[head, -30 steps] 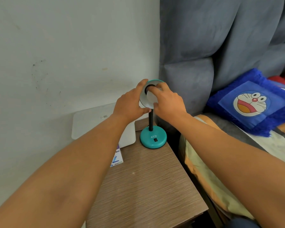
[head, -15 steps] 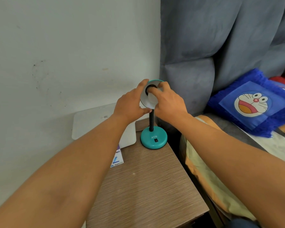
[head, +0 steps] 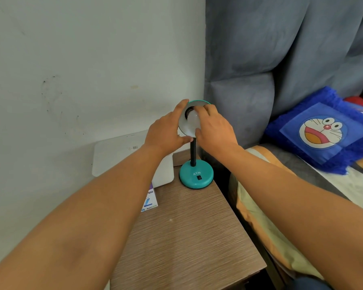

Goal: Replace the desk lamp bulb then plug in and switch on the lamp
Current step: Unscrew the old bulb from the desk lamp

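Two bare hands meet at a small teal desk lamp (head: 195, 143) standing at the far end of a wood-grain side table (head: 187, 237), w/ a pale wall to the left and a grey padded headboard (head: 260, 59) to the right. Left hand (head: 166, 130) cups the left rim of the tilted lamp shade (head: 183, 124), thumb under it, fingers over the top. Between the hands, a white bulb (head: 193, 122) sits in the shade's opening, by the dark socket. Right hand (head: 214, 128) is closed on the bulb, fingertips on its upper side, thumb on its lower side. Both forearms reach in from the bottom corners (elbows cut off). Lamp's black neck runs down to a round teal base marked ATN. Bulb's right half is hidden by the fingers; whether its thread is seated can't be made out.
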